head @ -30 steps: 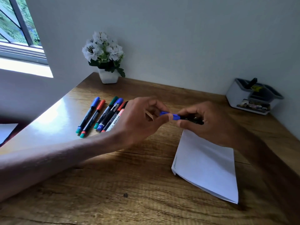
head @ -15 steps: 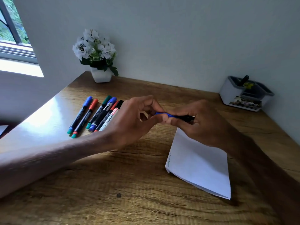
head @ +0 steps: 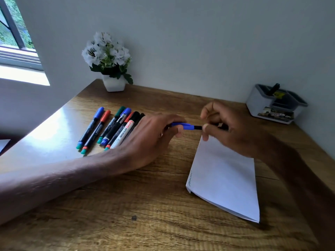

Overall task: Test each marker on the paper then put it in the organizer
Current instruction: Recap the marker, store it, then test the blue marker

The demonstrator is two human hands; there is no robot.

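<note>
- Blue cap (head: 183, 126) pinched in the left hand (head: 150, 140), right hand (head: 233, 129) curled round the black barrel of the same marker (head: 197, 127)
- marker's held level above the desk (head: 126, 205), over the far end of the paper (head: 224, 178)
- other markers (head: 112, 129) lie in a row at left
- organizer (head: 259, 105) sits back right by the wall, one dark pen (head: 274, 88) standing in it
</note>
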